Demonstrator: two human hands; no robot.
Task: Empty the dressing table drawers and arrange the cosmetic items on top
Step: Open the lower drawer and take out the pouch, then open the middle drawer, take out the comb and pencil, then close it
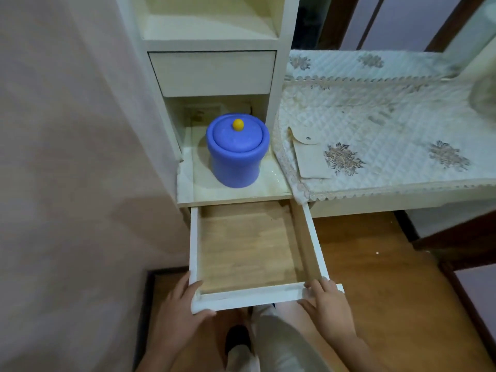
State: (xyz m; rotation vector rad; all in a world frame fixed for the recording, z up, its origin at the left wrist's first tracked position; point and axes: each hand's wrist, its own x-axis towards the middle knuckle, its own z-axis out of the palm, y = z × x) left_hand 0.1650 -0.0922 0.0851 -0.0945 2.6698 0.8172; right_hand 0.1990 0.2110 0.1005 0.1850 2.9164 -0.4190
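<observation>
Seemingly emptied, the lower drawer [241, 251] is pulled out in the head view, showing only bare wood. Its long axis runs from the hands at the bottom of the frame straight up toward the desk [271, 183]. The left hand [177, 310] grips the front panel's lower-left corner and the right hand [327, 310] curls over its right end, so a level push should slide it shut. The closed upper drawer [212, 72] sits higher in the frame, above the blue lidded jar [236, 154], and looks about equally near either hand.
</observation>
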